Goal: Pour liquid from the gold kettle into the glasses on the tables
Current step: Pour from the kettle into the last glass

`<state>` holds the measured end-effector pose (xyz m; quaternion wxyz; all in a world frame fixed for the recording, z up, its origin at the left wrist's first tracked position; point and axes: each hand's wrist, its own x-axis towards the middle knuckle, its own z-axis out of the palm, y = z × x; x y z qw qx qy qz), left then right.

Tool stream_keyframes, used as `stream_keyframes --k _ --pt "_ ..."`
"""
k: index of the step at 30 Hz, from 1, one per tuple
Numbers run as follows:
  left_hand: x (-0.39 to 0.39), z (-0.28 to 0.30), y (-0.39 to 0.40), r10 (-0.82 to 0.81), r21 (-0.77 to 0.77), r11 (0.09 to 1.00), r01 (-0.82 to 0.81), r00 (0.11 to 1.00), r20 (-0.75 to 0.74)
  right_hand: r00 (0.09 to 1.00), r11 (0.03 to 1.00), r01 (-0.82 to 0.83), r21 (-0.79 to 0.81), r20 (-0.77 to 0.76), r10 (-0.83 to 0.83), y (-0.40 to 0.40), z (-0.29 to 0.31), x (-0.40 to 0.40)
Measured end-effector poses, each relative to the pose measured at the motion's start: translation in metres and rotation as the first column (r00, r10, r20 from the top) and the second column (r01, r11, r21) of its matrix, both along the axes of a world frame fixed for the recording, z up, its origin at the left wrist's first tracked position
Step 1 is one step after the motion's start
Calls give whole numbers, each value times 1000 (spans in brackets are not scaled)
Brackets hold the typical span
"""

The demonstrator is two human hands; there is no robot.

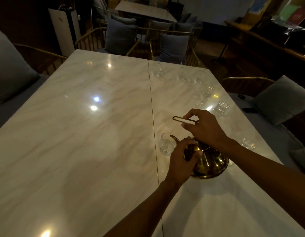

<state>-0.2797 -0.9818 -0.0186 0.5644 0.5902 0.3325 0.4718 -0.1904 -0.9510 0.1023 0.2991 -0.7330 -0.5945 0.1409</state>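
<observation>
Kettle (210,164) sits tipped beside the seam, our right hand (204,128) pinching its handle (183,120), left hand (180,157) clasping its body. Spout (174,138) meets the glass (166,145); we may overshoot the narrow rim and spill on the table (80,134).

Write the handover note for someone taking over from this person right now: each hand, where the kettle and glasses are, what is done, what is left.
Right hand: gripping the kettle handle.
Left hand: steadying the gold kettle, which tilts toward the nearest glass.
Spout sits at that glass's rim; no stream can be made out.
Other glasses curve along the right-hand table; fill levels cannot be told.
Left: finish this glass, then check the rest.
</observation>
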Motion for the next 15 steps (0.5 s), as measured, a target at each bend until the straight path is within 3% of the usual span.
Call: stream_keyframes --k 9,15 --pt "-11 22 -5 -5 107 994 7 1000 -19 1000 988 23 150 14 -25 -18 18 -9" --pt "-25 24 -10 -17 210 977 29 998 -57 987 970 115 215 -133 -87 -37 14 -20"
